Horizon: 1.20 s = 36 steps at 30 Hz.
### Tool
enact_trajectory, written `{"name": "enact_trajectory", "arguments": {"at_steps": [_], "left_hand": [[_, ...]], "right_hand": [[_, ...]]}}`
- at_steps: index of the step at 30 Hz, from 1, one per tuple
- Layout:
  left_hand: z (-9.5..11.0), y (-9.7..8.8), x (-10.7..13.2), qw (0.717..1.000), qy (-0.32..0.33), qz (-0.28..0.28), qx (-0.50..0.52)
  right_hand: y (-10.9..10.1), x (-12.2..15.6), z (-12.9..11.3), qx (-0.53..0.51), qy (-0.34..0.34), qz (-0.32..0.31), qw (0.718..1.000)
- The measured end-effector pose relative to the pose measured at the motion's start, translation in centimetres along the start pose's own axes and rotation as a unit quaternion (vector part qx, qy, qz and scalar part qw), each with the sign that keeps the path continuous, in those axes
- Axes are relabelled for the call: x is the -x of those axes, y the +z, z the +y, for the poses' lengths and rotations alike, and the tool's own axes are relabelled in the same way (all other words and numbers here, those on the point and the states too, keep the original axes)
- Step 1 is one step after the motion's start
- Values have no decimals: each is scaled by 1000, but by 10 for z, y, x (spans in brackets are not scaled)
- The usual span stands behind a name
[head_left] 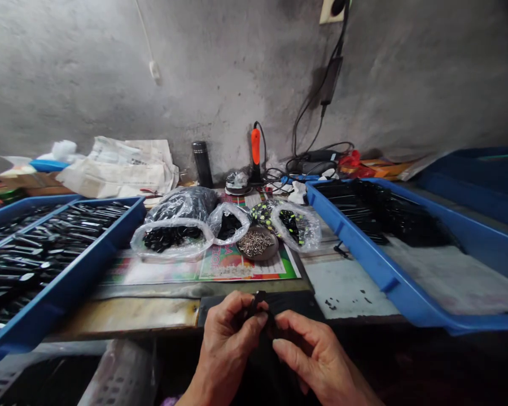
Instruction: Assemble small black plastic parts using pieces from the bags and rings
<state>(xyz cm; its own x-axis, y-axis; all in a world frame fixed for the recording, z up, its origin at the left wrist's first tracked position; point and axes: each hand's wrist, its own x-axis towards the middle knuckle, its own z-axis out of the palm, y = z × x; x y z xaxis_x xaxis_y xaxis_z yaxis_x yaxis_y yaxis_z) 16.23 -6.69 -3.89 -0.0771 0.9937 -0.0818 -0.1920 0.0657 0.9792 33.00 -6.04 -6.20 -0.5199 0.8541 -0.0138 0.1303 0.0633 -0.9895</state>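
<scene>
One upright black piece [260,304] between both hands [226,349]

The left hand [226,344] and right hand [317,355] hide most of a small black piece [260,304], so its shape cannot be made out. The forearms [198,395] run off the bottom edge. The side edges cut off the left tray [68,287] and a second blue tray [478,186]. The silver bits [254,243] in a dish [258,256] and the black pieces [169,238] in a plastic bag [173,226] are too small to tell apart. The top edge cuts off a wall socket [328,11].
</scene>
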Motion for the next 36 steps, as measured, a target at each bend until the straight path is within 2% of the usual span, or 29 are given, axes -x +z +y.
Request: {"name": "enact_trajectory", "arguments": {"at_steps": [17, 28, 36], "left_hand": [[-18, -5, -2, 1000, 11, -20, -6], [-17, -1, -2, 1000, -5, -22, 11], [-22, -4, -2, 999, 21, -40, -27]], "right_hand": [[4, 0, 11, -25, 18, -4, 1000], [5, 1, 18, -43, 31, -10, 999], [8, 1, 26, -50, 42, -3, 998]]}}
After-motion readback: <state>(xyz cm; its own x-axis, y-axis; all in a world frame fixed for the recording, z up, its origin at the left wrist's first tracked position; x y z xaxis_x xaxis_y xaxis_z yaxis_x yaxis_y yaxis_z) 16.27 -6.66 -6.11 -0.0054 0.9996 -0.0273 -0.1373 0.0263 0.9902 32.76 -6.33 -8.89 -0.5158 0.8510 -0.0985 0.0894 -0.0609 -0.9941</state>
